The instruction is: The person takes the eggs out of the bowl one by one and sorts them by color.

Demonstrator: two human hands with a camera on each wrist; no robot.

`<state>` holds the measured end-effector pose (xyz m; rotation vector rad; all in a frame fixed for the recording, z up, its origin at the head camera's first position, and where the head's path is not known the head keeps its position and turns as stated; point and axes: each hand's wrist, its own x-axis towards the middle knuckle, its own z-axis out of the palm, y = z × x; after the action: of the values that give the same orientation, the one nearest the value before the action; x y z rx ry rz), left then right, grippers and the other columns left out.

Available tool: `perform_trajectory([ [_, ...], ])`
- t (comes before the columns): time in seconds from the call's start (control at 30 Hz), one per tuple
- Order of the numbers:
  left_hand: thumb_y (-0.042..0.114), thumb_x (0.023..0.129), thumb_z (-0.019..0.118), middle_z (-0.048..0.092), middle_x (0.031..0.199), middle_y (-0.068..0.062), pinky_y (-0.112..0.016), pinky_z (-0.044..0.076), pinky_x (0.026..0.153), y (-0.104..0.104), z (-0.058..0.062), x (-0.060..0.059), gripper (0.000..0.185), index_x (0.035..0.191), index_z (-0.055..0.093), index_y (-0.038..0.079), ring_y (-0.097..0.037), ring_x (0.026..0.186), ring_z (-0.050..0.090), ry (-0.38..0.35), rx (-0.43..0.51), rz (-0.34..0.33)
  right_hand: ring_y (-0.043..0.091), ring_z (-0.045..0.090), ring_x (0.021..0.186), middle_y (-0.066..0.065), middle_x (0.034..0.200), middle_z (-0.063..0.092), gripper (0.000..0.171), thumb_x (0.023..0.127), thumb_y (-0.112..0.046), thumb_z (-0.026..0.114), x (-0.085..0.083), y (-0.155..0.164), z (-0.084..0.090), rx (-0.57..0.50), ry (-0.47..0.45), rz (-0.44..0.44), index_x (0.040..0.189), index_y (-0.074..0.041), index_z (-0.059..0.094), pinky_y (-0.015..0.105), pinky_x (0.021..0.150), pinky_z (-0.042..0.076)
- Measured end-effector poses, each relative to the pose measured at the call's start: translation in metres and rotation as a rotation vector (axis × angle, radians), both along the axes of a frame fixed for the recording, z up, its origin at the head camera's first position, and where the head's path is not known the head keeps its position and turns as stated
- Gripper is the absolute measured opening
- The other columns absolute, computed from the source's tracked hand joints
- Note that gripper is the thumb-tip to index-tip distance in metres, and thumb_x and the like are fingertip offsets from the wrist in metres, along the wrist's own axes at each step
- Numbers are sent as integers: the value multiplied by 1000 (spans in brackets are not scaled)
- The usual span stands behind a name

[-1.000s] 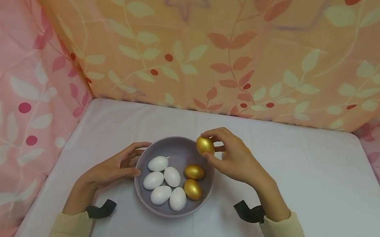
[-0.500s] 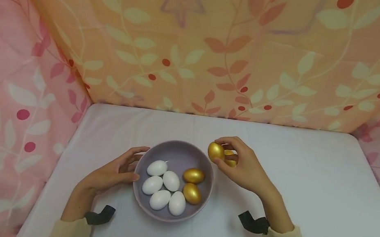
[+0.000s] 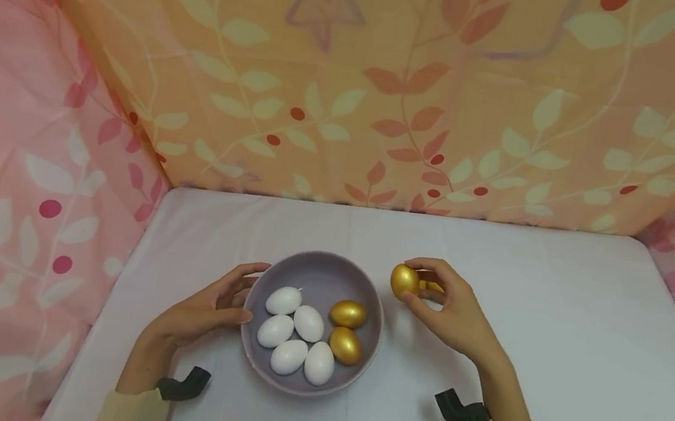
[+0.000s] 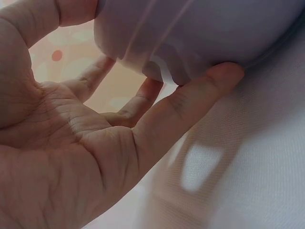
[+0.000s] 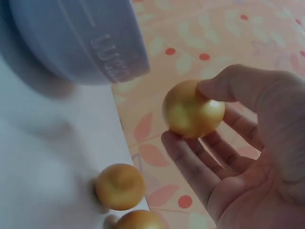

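A purple-grey bowl (image 3: 330,259) stands on the table with several white eggs (image 3: 309,323) and two golden eggs (image 3: 348,314) inside. Around its left side, my left hand (image 3: 198,314) holds the bowl; in the left wrist view, the thumb (image 4: 190,98) and fingertips touch its outer wall. Right of the bowl, my right hand (image 3: 456,318) pinches another golden egg (image 3: 404,281) between thumb and fingers, apart from the rim. More golden eggs (image 5: 120,187) lie on the table in the right wrist view, and in the head view the right hand's fingers mostly hide them.
White cloth covers the table (image 3: 584,367). A leaf-patterned orange curtain (image 3: 356,96) hangs along its back edge, with pink cloth (image 3: 10,225) at the left and right sides. Each wrist carries a black mount (image 3: 461,410).
My right hand has carried the golden egg from above the bowl's upper right rim out to the right. The left hand stays at the bowl.
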<state>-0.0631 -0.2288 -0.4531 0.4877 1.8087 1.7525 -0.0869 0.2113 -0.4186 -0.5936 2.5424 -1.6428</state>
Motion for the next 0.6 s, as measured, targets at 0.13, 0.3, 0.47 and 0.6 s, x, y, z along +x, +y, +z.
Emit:
perform_trajectory([
  [0.13,-1,101,62,30,165,-28,-29,52,106,3,1,0,80,167,21,17,-15,142,50,4,5,-3,10,65,119,9,137,66,46,95,-12,80,-3,12,1,-12,-6,-20,137,-12,62,16,95,56],
  [0.3,-3,101,60,29,164,-28,-30,52,106,3,-3,1,80,168,20,17,-15,142,51,5,19,-16,2,61,122,12,141,64,48,95,-9,79,-6,28,0,-21,-2,-66,139,-10,61,13,94,55],
  [0.47,-4,102,59,30,163,-27,-29,52,107,1,-4,-3,79,168,20,16,-15,142,51,31,24,-25,-2,60,122,15,142,62,49,96,-10,78,-9,43,-2,5,30,-130,141,-6,59,10,93,54],
  [0.6,-5,101,59,30,164,-26,-29,51,108,0,-4,-4,79,168,20,15,-14,143,50,39,20,-21,-2,59,120,16,142,62,49,96,-10,78,-11,51,-5,43,49,-154,141,-5,59,9,93,53],
])
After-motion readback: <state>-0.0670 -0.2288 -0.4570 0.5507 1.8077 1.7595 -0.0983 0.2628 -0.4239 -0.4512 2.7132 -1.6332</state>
